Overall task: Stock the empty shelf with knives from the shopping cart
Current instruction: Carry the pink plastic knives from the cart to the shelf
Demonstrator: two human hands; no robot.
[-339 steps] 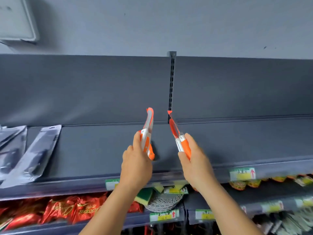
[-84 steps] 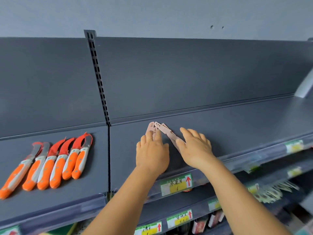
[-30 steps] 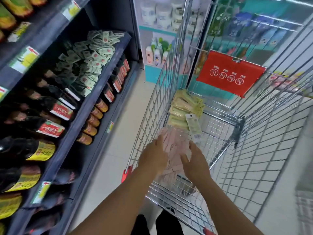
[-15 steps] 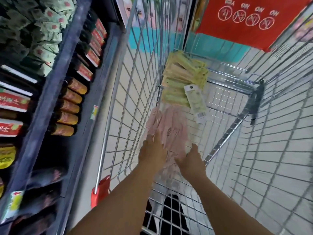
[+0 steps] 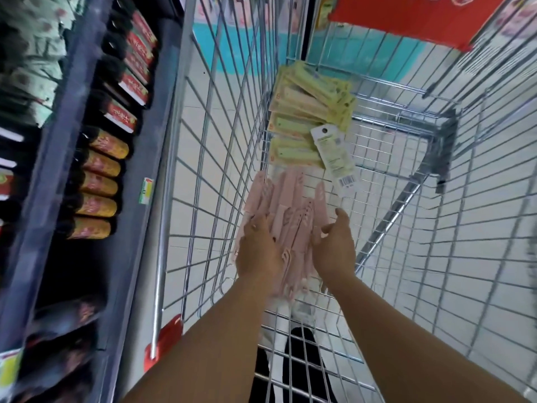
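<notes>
two hands inside wire shopping cart [image 5: 220, 141], viewed from above. cart basket filling most of view, red panel [image 5: 406, 16] at far end, red corner guard [image 5: 162, 341] on near left rim. to left of cart: dark store shelving [image 5: 66, 117] with rows of dark bottles [image 5: 98, 184] carrying red and gold labels; image there blurred, labels unreadable. on cart floor, far end: stack of yellow-green carded packs [image 5: 308, 112], one white card with barcode [image 5: 334, 155] lying tilted on its near right edge. nearer: pile of pink knives [image 5: 287, 199], overlapping, mostly pointing away from viewer, just beside yellow-green stack. left hand [image 5: 258, 251] lying palm-down on left part of pink pile, fingers curled over knives; whether clamped on one or merely resting cannot be told. right hand [image 5: 334, 245] at right edge of pile, fingers apart and relaxed, thumb spread toward left hand, palm facing pile, nothing clamped in it. bare forearms entering from bottom edge. below cart floor: pale floor tiles, dark trouser leg visible through wires.
</notes>
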